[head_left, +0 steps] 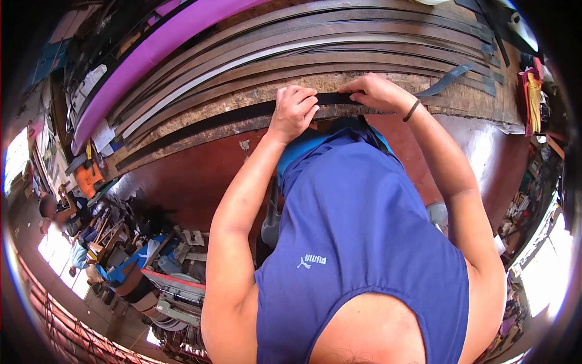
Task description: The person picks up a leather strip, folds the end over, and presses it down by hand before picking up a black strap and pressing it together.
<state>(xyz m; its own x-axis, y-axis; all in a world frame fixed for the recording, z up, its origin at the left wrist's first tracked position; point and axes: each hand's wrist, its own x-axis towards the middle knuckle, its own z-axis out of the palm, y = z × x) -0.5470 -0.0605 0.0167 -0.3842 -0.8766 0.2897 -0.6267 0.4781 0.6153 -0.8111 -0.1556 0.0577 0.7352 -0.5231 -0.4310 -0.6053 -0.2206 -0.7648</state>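
Note:
A long black strip [224,117] lies along the near edge of the wooden workbench [467,90], curving off to the left. Curled over it is my left hand [293,113], with thumb and fingers pressed together at the strip. Just to the right, my right hand [381,94] pinches at the same strip, thumb and index finger close together on its upper side. A short stretch of black shows between the two hands. Beyond my right wrist, a grey-blue strip end [445,80] curls up off the bench.
Several long brown strips [339,30] and a white one [242,57] lie side by side across the bench. A purple sheet [139,57] curves along the far left. Below left stand a cluttered pile [176,261] and a person [66,212] farther off.

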